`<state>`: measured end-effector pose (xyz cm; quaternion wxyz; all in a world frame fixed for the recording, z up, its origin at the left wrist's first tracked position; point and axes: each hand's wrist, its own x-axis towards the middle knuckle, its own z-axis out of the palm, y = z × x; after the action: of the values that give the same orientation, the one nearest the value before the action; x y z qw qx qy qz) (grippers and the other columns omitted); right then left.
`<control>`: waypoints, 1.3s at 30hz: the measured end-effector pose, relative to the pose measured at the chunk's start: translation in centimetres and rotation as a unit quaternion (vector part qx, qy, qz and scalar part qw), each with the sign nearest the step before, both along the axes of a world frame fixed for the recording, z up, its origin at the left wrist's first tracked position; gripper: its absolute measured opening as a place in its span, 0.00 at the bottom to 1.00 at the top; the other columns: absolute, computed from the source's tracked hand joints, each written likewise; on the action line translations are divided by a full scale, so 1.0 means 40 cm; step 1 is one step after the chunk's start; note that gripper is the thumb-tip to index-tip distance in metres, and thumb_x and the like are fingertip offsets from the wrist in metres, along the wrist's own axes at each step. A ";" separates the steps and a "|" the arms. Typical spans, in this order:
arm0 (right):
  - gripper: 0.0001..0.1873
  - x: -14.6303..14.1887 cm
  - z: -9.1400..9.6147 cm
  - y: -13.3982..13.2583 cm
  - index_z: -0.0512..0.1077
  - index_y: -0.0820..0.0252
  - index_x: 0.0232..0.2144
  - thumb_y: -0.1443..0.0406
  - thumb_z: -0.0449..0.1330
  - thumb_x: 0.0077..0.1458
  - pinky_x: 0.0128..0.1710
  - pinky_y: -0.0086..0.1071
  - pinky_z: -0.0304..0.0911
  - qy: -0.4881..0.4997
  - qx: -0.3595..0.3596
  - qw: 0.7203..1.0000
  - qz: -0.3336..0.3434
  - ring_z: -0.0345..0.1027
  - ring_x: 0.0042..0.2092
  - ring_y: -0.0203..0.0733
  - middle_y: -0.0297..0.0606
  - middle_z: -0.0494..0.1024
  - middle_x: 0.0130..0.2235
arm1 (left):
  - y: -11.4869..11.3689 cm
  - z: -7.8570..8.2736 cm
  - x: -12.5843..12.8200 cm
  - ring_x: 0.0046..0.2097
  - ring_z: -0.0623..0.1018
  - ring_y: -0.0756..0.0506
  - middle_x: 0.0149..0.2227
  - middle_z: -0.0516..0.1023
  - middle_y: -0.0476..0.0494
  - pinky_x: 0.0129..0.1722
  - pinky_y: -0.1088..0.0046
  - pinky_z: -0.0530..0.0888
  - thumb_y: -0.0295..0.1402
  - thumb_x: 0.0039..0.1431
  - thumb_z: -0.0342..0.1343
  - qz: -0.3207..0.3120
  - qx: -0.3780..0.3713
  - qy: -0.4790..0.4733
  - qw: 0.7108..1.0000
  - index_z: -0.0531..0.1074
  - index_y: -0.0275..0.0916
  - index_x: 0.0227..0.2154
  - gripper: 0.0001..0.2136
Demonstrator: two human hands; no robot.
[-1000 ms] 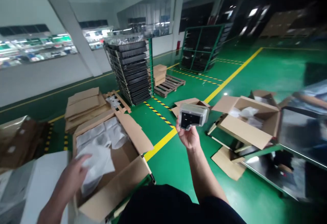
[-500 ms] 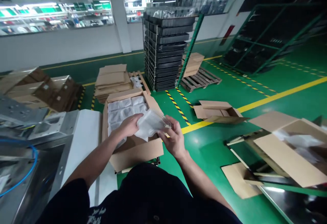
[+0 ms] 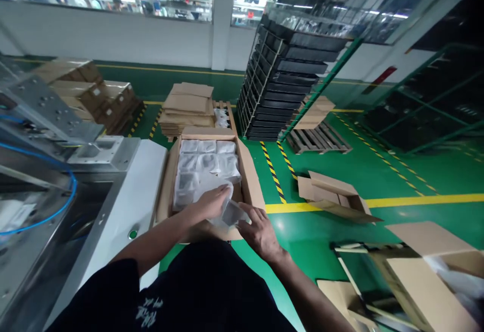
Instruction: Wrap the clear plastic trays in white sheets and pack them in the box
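Between my hands is a clear plastic part [image 3: 233,214], box-shaped, with a thin translucent white bag [image 3: 206,183] around or beside its left end. My left hand [image 3: 214,203] is closed on the bag. With fingers and thumb, my right hand [image 3: 260,232] grips the part's right end. Both hands are over the near end of an open cardboard box [image 3: 252,180]. Inside that box, several white-wrapped pieces [image 3: 207,163] sit in rows. How far the part lies inside the bag I cannot tell.
A white machine housing [image 3: 132,206] with a green button stands left of the box. Flattened cardboard [image 3: 187,107] and a rack of black trays [image 3: 291,85] are behind. An open carton [image 3: 336,196] lies on the floor at right, near another open box [image 3: 427,286].
My view has swung, so the box appears farther right. My hands have moved lower, over the box's near end, and the clear part has tilted, its right end lower.
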<state>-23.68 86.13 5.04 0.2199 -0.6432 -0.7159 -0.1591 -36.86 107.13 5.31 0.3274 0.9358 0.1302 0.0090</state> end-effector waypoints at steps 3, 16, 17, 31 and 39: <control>0.09 0.006 -0.006 0.016 0.78 0.57 0.35 0.73 0.63 0.67 0.48 0.48 0.75 -0.024 -0.046 0.999 0.012 0.73 0.55 0.58 0.52 0.75 0.62 | -0.021 -0.012 -0.002 0.75 0.67 0.34 0.74 0.64 0.25 0.75 0.60 0.66 0.13 0.63 0.49 -0.015 -0.011 0.009 1.000 0.67 0.28 0.69 0.31; 0.05 0.013 -0.050 0.055 0.78 0.58 0.37 0.72 0.69 0.62 0.50 0.48 0.81 0.052 -0.034 0.991 -0.115 0.73 0.52 0.58 0.54 0.72 0.59 | -0.021 -0.023 -0.013 0.77 0.61 0.33 0.81 0.45 0.28 0.74 0.55 0.69 0.16 0.67 0.52 0.005 -0.034 0.034 0.999 0.64 0.34 0.71 0.31; 0.05 0.011 -0.049 0.056 0.78 0.58 0.36 0.72 0.68 0.62 0.50 0.48 0.81 0.048 -0.035 0.993 -0.104 0.73 0.53 0.58 0.54 0.72 0.59 | -0.020 -0.027 -0.008 0.77 0.61 0.33 0.81 0.45 0.29 0.74 0.54 0.70 0.15 0.66 0.52 0.008 -0.033 0.027 0.999 0.65 0.35 0.71 0.31; 0.06 -0.002 -0.166 0.065 0.77 0.55 0.39 0.66 0.62 0.71 0.48 0.49 0.83 0.135 0.075 0.982 -0.112 0.75 0.56 0.58 0.53 0.72 0.61 | -0.051 -0.043 0.001 0.79 0.53 0.27 0.79 0.51 0.25 0.75 0.46 0.67 0.11 0.61 0.49 0.001 -0.027 0.008 1.000 0.69 0.27 0.69 0.33; 0.07 -0.026 -0.196 0.084 0.80 0.58 0.40 0.72 0.62 0.67 0.46 0.41 0.82 0.118 0.052 0.992 0.003 0.75 0.52 0.54 0.54 0.73 0.63 | -0.066 -0.057 0.025 0.79 0.56 0.36 0.78 0.55 0.27 0.80 0.55 0.58 0.12 0.58 0.49 -0.003 -0.102 -0.059 0.993 0.63 0.26 0.73 0.37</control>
<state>-24.70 89.50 -2.81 0.3358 -0.6434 -0.6777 -0.1184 -35.86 104.51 3.05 0.4283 0.8957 0.1085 0.0504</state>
